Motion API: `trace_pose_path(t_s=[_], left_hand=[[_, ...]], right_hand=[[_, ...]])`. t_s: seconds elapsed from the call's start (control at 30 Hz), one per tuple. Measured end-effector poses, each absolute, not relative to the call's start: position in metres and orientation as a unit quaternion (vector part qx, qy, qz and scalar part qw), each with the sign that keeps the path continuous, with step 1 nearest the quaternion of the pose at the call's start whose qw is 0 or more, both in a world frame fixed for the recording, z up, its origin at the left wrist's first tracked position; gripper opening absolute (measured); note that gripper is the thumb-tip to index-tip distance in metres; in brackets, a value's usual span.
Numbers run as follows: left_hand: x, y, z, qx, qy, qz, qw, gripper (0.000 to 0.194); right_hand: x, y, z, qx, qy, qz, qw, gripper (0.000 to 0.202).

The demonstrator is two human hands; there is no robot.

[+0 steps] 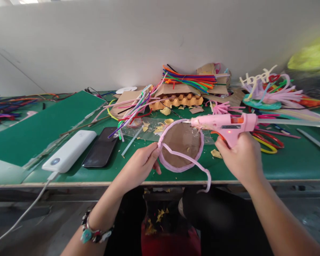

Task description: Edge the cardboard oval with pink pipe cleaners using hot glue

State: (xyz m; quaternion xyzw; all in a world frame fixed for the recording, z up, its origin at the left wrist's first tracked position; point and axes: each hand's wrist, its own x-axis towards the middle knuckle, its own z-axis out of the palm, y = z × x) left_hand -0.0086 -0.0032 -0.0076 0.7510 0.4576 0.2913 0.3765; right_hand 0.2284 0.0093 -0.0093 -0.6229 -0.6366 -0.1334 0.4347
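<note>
My right hand (241,156) is closed round the handle of a pink hot glue gun (226,124), a finger at its orange trigger. A clear glue stick (293,122) runs out of the gun's back, and its nozzle is at the top rim of a round cardboard disc (181,142). Pale pink pipe cleaner (182,167) edges the disc. At the left rim, my left hand (142,165) pinches the pipe cleaner and disc edge between thumb and finger. From there a loose pipe cleaner end (194,161) crosses the disc and hangs past the table's front edge.
A black phone (100,147) and a white power bank (69,151) with a cable lie left, beside a green board (48,124). Behind are an egg carton piece (178,101) and bundled coloured pipe cleaners (192,80). Pipe cleaner decorations (272,89) stand right.
</note>
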Motion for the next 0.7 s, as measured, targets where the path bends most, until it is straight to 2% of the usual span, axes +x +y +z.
trace_pose_path(t_s=[0.7], left_hand=[[-0.0083, -0.0025, -0.0073, 0.751, 0.455, 0.292, 0.379, 0.025]], right_hand=[[0.2386, 0.0115, -0.0099, -0.647, -0.620, -0.135, 0.423, 0.022]])
